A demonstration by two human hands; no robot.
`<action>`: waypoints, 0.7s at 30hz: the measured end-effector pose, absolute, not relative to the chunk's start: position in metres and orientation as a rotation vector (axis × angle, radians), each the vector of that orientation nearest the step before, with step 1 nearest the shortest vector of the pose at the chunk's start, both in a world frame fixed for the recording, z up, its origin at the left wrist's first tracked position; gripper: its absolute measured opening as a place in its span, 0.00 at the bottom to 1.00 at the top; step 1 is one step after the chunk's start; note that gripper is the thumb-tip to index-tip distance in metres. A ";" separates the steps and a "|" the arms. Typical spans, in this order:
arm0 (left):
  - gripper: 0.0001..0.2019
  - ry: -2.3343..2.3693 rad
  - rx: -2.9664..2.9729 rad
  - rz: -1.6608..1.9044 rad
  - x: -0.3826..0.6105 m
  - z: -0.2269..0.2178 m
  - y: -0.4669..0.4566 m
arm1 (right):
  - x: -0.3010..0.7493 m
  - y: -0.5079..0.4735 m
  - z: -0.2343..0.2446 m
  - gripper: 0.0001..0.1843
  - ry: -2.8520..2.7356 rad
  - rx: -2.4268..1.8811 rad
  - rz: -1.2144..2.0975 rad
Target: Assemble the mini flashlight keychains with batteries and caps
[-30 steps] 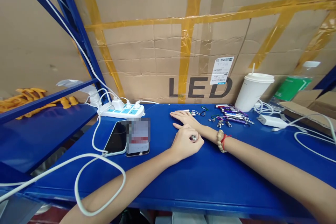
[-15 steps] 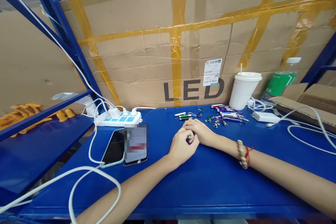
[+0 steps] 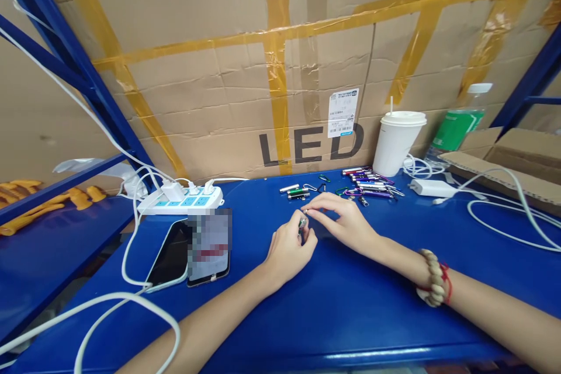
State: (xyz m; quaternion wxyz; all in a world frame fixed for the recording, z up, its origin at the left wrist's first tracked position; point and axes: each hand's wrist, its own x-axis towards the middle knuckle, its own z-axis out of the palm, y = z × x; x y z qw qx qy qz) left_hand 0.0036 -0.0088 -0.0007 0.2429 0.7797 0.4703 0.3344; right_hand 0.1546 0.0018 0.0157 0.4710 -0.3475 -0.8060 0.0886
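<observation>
My left hand [image 3: 289, 251] is closed around a small metal flashlight [image 3: 302, 224], of which a silvery, greenish end shows between thumb and fingers. My right hand [image 3: 346, 222] pinches a tiny silvery piece [image 3: 305, 211] between thumb and index finger, right by the left fingertips; its kind is too small to tell. Just beyond the hands lie a silver flashlight [image 3: 289, 188] and a green flashlight [image 3: 298, 193]. A green carabiner clip [image 3: 324, 178] rests behind them. To the right is a pile of small coloured flashlights [image 3: 372, 186] with clips, partly behind my right hand.
Two phones lie at left, one black-screened [image 3: 169, 254], one lit [image 3: 210, 266], beside a power strip [image 3: 179, 203]. A white cup [image 3: 398, 143], bottle [image 3: 458, 125], charger [image 3: 433, 188] and open carton [image 3: 526, 158] stand right. Cardboard [image 3: 210, 105] backs the blue table [image 3: 333, 315].
My right hand has drawn back to the right from over the left hand and now pinches at its fingertips. The left hand keeps its grip. The view has shifted slightly.
</observation>
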 end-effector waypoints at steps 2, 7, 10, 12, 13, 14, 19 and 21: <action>0.02 1.278 2.136 0.914 0.004 -0.001 -0.009 | 0.152 -0.005 0.019 0.06 -1.960 -0.773 0.195; 0.04 1.212 2.113 0.916 0.002 0.000 -0.010 | 0.151 -0.012 0.019 0.05 -2.025 -0.660 0.124; 0.03 1.164 2.097 0.921 0.002 0.001 -0.010 | 0.152 -0.011 0.017 0.04 -2.049 -0.636 0.074; 0.03 1.139 2.096 0.921 0.002 0.002 -0.009 | 0.153 -0.010 0.015 0.04 -2.048 -0.644 0.053; 0.03 1.135 2.095 0.921 0.003 0.002 -0.009 | 0.153 -0.009 0.015 0.04 -2.038 -0.652 0.046; 0.03 1.141 2.094 0.923 0.003 0.002 -0.008 | 0.153 -0.009 0.015 0.03 -2.019 -0.662 0.041; 0.07 1.193 2.122 1.000 0.003 0.002 -0.009 | 0.157 -0.010 0.018 0.03 -1.887 -0.734 -0.019; 0.09 1.189 2.134 1.047 0.003 0.003 -0.010 | 0.157 -0.012 0.020 0.03 -1.860 -0.742 -0.045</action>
